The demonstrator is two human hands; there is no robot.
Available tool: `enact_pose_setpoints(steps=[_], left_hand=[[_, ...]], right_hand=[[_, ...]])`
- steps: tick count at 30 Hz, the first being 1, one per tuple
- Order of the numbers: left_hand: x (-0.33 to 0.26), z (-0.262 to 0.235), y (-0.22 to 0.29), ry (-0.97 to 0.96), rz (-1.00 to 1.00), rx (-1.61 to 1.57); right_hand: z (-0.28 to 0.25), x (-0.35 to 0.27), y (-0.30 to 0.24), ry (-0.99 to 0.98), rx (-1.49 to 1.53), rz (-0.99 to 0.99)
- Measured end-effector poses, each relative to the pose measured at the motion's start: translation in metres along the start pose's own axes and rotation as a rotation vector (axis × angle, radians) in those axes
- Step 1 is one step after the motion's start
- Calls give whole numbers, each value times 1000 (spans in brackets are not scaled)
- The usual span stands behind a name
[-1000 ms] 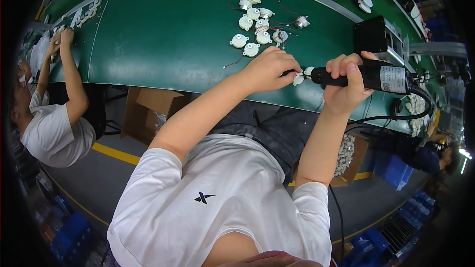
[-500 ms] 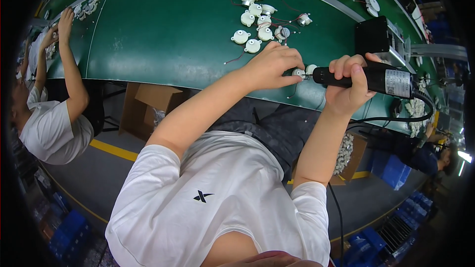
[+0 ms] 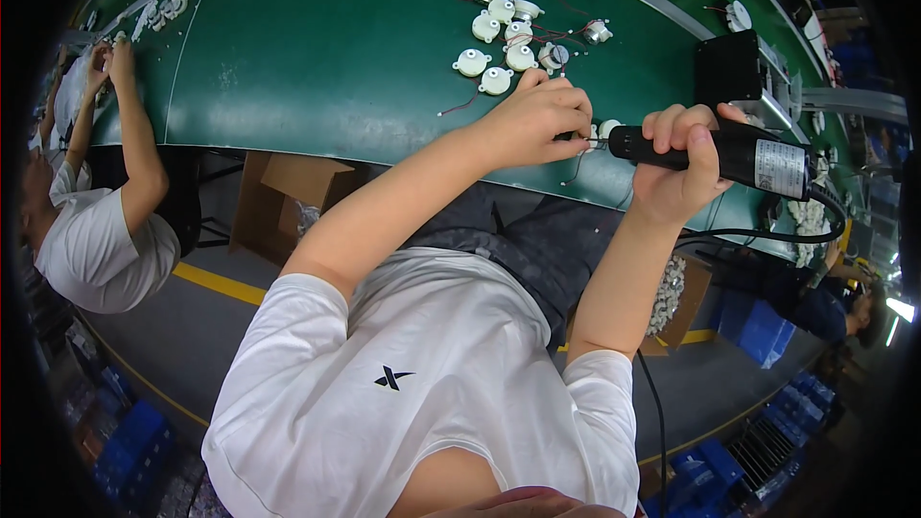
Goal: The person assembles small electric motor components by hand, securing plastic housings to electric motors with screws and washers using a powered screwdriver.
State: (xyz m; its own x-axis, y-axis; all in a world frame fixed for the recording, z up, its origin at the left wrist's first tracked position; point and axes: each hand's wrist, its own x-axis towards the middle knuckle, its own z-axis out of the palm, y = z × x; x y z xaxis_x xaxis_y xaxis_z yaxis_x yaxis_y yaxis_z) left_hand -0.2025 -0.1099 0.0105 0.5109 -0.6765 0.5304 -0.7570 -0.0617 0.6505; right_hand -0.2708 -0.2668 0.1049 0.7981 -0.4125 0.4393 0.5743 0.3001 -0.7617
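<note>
While hands (image 3: 547,123) skirt the edge (image 3: 597,200), bench (image 3: 317,58) extends left.

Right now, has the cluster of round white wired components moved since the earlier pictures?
No. Against the black box on the green bench, the cluster keeps its place; only the whole view shifted.

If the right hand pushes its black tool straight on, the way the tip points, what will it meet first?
Most likely the small white part that the left hand seems to pinch; whether the black tool now touches it is too small to tell.
</note>
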Motion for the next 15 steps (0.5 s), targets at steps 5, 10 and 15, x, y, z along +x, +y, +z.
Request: enact_pose_setpoints(steps=[5, 10, 15], left_hand=[[0, 1, -1, 12, 11, 15], [-1, 2, -1, 36, 17, 41], [-2, 3, -2, 35, 19, 39]], right_hand=[[-1, -1, 0, -11, 7, 3], [1, -1, 1, -21, 1, 6], [1, -1, 4, -32, -17, 8]])
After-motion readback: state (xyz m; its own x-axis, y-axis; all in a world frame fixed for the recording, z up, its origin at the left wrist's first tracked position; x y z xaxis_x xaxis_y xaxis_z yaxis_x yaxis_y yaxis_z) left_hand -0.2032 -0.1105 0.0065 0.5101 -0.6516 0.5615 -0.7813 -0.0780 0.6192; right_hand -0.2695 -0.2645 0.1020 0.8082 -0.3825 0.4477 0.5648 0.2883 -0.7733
